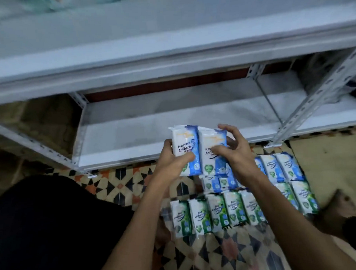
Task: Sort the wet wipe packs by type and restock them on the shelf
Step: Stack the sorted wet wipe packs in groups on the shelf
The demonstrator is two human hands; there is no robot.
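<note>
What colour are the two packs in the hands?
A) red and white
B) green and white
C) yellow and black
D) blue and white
D: the left hand holds one blue pack and the right hand holds another blue pack, both blue and white; the green packs lie on the floor.

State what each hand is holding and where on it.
Left hand grips a blue fragrance-free pack at its lower half; right hand pinches a second blue pack around its middle.
</note>
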